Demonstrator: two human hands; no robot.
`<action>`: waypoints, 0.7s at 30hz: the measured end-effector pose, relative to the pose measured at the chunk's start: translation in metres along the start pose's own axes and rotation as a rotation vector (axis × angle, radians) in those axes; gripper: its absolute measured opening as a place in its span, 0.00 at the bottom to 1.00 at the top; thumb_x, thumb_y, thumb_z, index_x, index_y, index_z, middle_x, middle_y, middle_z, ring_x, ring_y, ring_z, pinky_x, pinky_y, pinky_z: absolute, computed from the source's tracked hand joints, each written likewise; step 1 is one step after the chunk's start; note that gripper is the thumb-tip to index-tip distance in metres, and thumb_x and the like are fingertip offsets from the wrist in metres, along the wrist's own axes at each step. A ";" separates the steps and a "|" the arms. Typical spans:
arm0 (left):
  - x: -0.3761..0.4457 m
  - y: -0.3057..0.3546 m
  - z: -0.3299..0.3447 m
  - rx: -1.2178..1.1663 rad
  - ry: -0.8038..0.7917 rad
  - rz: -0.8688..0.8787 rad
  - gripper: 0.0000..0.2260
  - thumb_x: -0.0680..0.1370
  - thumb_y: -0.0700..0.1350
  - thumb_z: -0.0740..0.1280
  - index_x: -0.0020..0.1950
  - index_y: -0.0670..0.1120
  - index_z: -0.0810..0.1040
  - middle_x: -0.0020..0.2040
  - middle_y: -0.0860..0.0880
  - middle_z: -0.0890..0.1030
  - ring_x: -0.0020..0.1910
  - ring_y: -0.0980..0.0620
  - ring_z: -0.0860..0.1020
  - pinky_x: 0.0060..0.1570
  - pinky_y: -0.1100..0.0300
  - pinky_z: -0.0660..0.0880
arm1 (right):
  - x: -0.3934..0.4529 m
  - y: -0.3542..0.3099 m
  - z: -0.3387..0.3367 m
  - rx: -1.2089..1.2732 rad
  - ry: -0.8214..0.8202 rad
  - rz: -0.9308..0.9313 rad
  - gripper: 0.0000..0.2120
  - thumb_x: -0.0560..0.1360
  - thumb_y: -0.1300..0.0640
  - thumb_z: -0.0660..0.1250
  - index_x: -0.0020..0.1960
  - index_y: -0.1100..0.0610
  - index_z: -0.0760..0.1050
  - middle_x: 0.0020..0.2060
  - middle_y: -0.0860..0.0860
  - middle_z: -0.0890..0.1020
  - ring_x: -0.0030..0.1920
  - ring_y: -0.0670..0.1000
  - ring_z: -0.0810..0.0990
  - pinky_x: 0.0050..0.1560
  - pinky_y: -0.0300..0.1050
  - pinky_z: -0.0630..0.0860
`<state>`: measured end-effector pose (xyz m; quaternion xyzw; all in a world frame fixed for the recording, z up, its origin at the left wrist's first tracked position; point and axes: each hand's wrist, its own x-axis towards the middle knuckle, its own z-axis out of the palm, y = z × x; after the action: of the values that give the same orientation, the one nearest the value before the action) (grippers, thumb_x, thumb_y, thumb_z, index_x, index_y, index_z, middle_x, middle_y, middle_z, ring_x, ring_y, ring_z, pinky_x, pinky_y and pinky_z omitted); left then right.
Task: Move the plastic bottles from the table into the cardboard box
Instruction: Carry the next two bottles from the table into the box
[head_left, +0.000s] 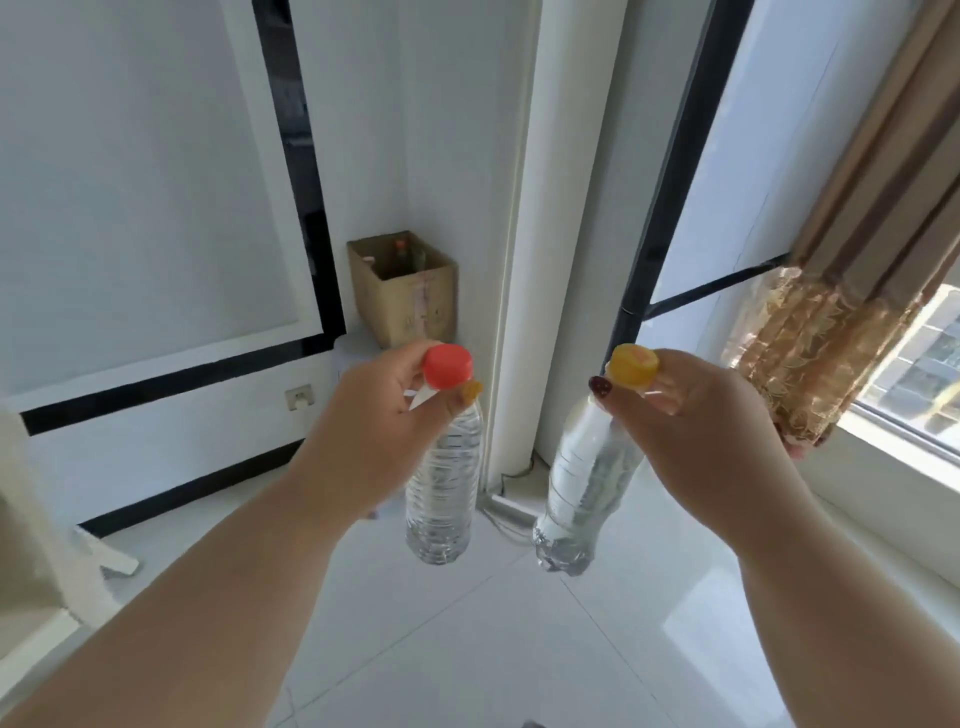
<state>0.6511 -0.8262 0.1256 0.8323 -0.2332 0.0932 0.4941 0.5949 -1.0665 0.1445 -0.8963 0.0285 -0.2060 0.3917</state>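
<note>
Left hand (363, 431): fingers pinch the neck of a clear ribbed plastic bottle with red cap (444, 483), hanging below them.
Right hand (711, 441): fingers pinch a clear plastic bottle with yellow cap (582, 499), hanging below.
Open brown cardboard box (402, 296): beyond the left fingers, in the wall corner, bottles inside.

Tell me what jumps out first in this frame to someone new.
Two clear bottles dangle mid-frame above the floor, each pinched at the neck: the left hand holds the red-capped bottle, the right hand the yellow-capped bottle. Behind them, in the corner, stands the open box with at least one bottle already inside. A gold curtain hangs at the window on the right.
</note>
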 end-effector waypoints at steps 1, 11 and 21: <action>0.023 -0.009 0.004 0.017 0.016 -0.014 0.19 0.74 0.62 0.66 0.57 0.52 0.81 0.50 0.57 0.86 0.52 0.62 0.82 0.50 0.69 0.75 | 0.029 0.009 0.005 0.015 -0.028 -0.021 0.08 0.73 0.42 0.69 0.48 0.44 0.80 0.42 0.37 0.83 0.47 0.37 0.80 0.42 0.33 0.70; 0.262 -0.089 -0.004 0.092 0.224 -0.118 0.12 0.78 0.54 0.69 0.59 0.53 0.79 0.50 0.66 0.81 0.46 0.81 0.75 0.45 0.82 0.68 | 0.314 0.039 0.069 0.085 -0.187 -0.180 0.07 0.75 0.41 0.68 0.49 0.43 0.78 0.43 0.35 0.80 0.46 0.37 0.78 0.41 0.34 0.69; 0.484 -0.221 -0.059 0.123 0.269 -0.071 0.07 0.78 0.54 0.71 0.54 0.57 0.79 0.50 0.64 0.83 0.52 0.76 0.78 0.51 0.74 0.73 | 0.553 0.036 0.204 0.108 -0.123 -0.187 0.10 0.73 0.40 0.69 0.46 0.45 0.78 0.42 0.38 0.82 0.45 0.44 0.80 0.41 0.40 0.72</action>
<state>1.1842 -0.8293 0.1693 0.8488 -0.1294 0.2005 0.4718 1.1840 -1.0675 0.1868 -0.8835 -0.0904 -0.1875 0.4197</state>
